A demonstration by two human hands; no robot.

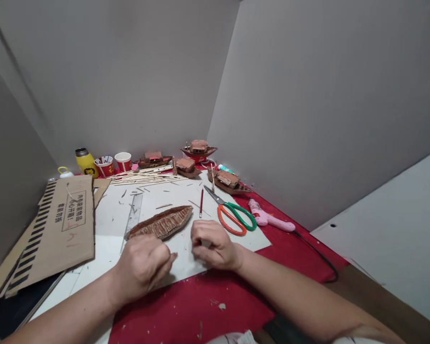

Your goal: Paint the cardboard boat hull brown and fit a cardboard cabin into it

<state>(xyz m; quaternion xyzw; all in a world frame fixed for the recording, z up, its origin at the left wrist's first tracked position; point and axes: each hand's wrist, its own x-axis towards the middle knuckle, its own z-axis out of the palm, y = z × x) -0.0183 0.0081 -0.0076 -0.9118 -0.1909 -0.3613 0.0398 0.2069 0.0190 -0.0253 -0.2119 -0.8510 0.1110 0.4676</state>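
My left hand [143, 263] is closed, its thumb and fingers pressed together above the white paper sheet [182, 265]. A short way to the right, my right hand [213, 244] is curled shut, facing the left. Whatever either pinch holds, if anything, is too small or hidden to make out. Just behind my left hand lies a brown model boat hull [165, 222], open on top, with strips across its inside; my left hand covers a bit of its near edge. A dark red pencil [201, 203] and scissors [232, 212] with orange and green handles lie beyond my right hand.
Several finished model boats [227, 180] stand at the back. Thin sticks [143, 178], paper cups [123, 162] and a yellow bottle [84, 162] are back left. Cardboard [68, 224] and a clear ruler [132, 215] lie left. A pink glue gun [270, 219] trails its cord right.
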